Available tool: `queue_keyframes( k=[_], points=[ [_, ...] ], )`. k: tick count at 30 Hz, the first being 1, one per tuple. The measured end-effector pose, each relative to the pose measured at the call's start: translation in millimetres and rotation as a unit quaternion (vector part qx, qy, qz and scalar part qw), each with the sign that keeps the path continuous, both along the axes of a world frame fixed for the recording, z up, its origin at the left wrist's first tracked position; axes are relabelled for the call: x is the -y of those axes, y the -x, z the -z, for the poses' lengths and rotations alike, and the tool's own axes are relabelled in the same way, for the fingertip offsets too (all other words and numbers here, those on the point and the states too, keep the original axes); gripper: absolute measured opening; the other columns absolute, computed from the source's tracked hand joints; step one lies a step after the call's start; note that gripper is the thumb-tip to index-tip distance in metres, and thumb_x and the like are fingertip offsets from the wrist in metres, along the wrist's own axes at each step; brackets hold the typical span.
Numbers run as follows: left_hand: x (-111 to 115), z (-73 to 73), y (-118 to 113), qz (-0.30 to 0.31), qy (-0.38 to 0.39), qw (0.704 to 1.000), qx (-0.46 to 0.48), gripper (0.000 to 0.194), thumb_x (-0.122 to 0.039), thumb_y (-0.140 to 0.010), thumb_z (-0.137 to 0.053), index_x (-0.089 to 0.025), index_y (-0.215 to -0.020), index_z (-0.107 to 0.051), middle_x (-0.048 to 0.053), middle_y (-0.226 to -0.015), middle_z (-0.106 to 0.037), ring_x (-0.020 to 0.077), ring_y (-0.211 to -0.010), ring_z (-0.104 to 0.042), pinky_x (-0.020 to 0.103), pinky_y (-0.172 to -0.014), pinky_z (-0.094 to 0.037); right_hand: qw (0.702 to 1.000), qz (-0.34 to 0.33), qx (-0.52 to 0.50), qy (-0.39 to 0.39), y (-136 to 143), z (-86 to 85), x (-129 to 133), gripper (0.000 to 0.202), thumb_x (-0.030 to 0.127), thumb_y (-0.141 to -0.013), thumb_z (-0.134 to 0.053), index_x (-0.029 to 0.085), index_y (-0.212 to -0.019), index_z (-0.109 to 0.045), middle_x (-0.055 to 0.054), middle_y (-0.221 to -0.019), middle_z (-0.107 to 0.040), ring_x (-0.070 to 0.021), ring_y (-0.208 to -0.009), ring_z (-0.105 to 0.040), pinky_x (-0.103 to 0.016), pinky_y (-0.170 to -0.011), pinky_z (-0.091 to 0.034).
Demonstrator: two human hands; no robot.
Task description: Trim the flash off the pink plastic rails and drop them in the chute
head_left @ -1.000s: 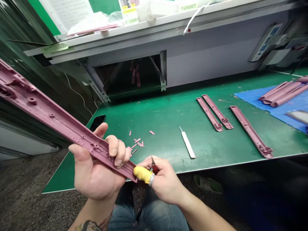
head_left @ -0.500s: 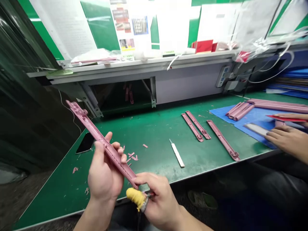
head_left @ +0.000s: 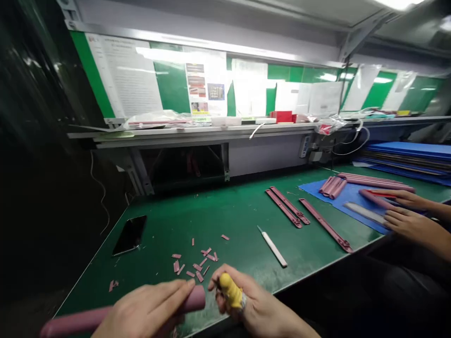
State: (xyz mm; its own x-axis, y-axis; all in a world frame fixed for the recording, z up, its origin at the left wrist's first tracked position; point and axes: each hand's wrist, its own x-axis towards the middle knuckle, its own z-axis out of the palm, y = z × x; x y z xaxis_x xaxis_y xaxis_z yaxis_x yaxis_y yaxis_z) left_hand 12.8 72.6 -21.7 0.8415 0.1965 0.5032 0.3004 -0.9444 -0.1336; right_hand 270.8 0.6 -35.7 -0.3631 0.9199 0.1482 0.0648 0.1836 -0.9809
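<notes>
A long pink plastic part lies across the lower left, its smooth rounded side up, with my left hand wrapped over it. The part's right end comes out past my fingertips. Just right of that end, my right hand is curled closed and apart from the part. A yellow wrapping covers one of its digits; whatever the fingers hold is hidden. Small pink scraps are scattered on the green table beyond my hands. A white-handled knife rests to the right.
Three pink parts lie right of centre. At the right, another person's hands hold a pink piece over a blue sheet, near a steel ruler and more pink parts. A black phone is at the left, below the shelf.
My left hand has turned the pink part over and lowered it to the left. My right hand has come away from its end. The view has tilted up. The other person now holds a pink piece.
</notes>
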Motion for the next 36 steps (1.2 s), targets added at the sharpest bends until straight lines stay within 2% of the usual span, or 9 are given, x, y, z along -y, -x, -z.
queue_keyframes(
  k=[3, 5, 8, 11, 13, 21, 29, 32, 36],
  points=[
    [-8.0, -19.1, 15.1, -0.058, -0.006, 0.997, -0.052, 0.048, -0.016, -0.09, -0.049, -0.026, -0.136, -0.046, 0.003, -0.128, -0.062, 0.0198, -0.116, -0.058, 0.029, -0.09, -0.052, 0.979, 0.035, 0.172, -0.103, 1.4, -1.5, -8.1, 0.016, 0.024, -0.096, -0.042, 0.02, -0.096, -0.057, 0.0, -0.083, -0.059, -0.0112, -0.075, -0.05, -0.023, -0.071, -0.038],
    [-10.8, -28.9, 19.5, -0.068, 0.004, 0.995, -0.07, 0.048, -0.011, -0.089, -0.047, -0.028, -0.134, -0.047, 0.003, -0.131, -0.059, 0.0222, -0.124, -0.051, 0.038, -0.098, -0.048, 0.963, 0.028, 0.214, -0.164, 5.3, -1.0, -15.2, 0.016, 0.02, -0.094, -0.042, 0.021, -0.1, -0.056, 0.0, -0.088, -0.062, -0.0118, -0.077, -0.052, -0.023, -0.071, -0.038],
    [-12.4, -39.1, 18.9, -0.059, 0.013, 0.994, -0.097, 0.048, -0.007, -0.088, -0.047, -0.029, -0.13, -0.051, 0.003, -0.131, -0.059, 0.0228, -0.129, -0.045, 0.044, -0.104, -0.041, 0.928, 0.047, 0.234, -0.286, 16.4, 2.5, -27.5, 0.02, 0.035, -0.093, -0.048, 0.02, -0.103, -0.057, -0.001, -0.084, -0.063, -0.0128, -0.071, -0.053, -0.023, -0.064, -0.035],
    [-13.4, -48.6, 13.3, -0.048, 0.016, 0.992, -0.116, 0.045, -0.007, -0.089, -0.046, -0.027, -0.129, -0.051, 0.004, -0.131, -0.059, 0.0213, -0.132, -0.041, 0.044, -0.108, -0.036, 0.862, 0.096, 0.282, -0.41, 28.7, 4.5, -40.5, 0.038, 0.055, -0.087, -0.053, 0.018, -0.085, -0.06, 0.0, -0.065, -0.057, -0.0127, -0.057, -0.045, -0.025, -0.053, -0.025],
    [-14.2, -54.4, 8.5, -0.049, 0.013, 0.99, -0.128, 0.045, -0.008, -0.091, -0.045, -0.027, -0.131, -0.05, 0.004, -0.132, -0.058, 0.0212, -0.134, -0.039, 0.044, -0.11, -0.033, 0.828, 0.125, 0.31, -0.45, 33.2, 3.9, -48.4, 0.038, 0.052, -0.089, -0.052, 0.018, -0.072, -0.057, 0.001, -0.059, -0.053, -0.0119, -0.052, -0.04, -0.027, -0.051, -0.02],
    [-11.9, -60.4, -7.3, -0.048, 0.022, 0.99, -0.127, 0.043, -0.008, -0.094, -0.035, -0.025, -0.13, -0.052, 0.003, -0.129, -0.06, 0.0226, -0.134, -0.037, 0.046, -0.113, -0.025, 0.791, 0.13, 0.355, -0.481, 21.9, 4.9, -58.6, 0.032, 0.03, -0.092, -0.05, 0.018, -0.062, -0.049, 0.003, -0.056, -0.05, -0.0109, -0.051, -0.036, -0.028, -0.05, -0.017],
    [-5.9, -69.1, -17.8, -0.02, 0.013, 0.993, -0.115, 0.05, -0.003, -0.09, -0.034, -0.027, -0.129, -0.053, -0.001, -0.12, -0.065, 0.019, -0.129, -0.043, 0.043, -0.114, -0.022, 0.785, 0.12, 0.36, -0.489, 10.8, -0.7, -51.8, 0.031, 0.03, -0.092, -0.05, 0.018, -0.064, -0.047, 0.003, -0.059, -0.049, -0.0111, -0.052, -0.034, -0.028, -0.051, -0.018],
    [-2.4, -62.6, -15.2, -0.013, 0.008, 0.996, -0.083, 0.045, -0.007, -0.092, -0.035, -0.025, -0.127, -0.054, 0.001, -0.121, -0.065, 0.0192, -0.125, -0.047, 0.042, -0.113, -0.024, 0.785, 0.119, 0.343, -0.502, 9.8, -1.5, -49.3, 0.033, 0.029, -0.094, -0.048, 0.018, -0.063, -0.045, 0.003, -0.058, -0.047, -0.0112, -0.052, -0.031, -0.028, -0.051, -0.018],
    [6.6, -43.4, -7.4, -0.049, 0.011, 0.999, -0.018, 0.044, -0.007, -0.092, -0.036, -0.023, -0.129, -0.054, 0.004, -0.119, -0.065, 0.0197, -0.116, -0.054, 0.039, -0.107, -0.032, 0.788, 0.128, 0.34, -0.498, 11.9, -1.4, -45.3, 0.033, 0.029, -0.095, -0.043, 0.018, -0.064, -0.046, 0.002, -0.059, -0.046, -0.0121, -0.053, -0.031, -0.028, -0.051, -0.017]
  ],
)
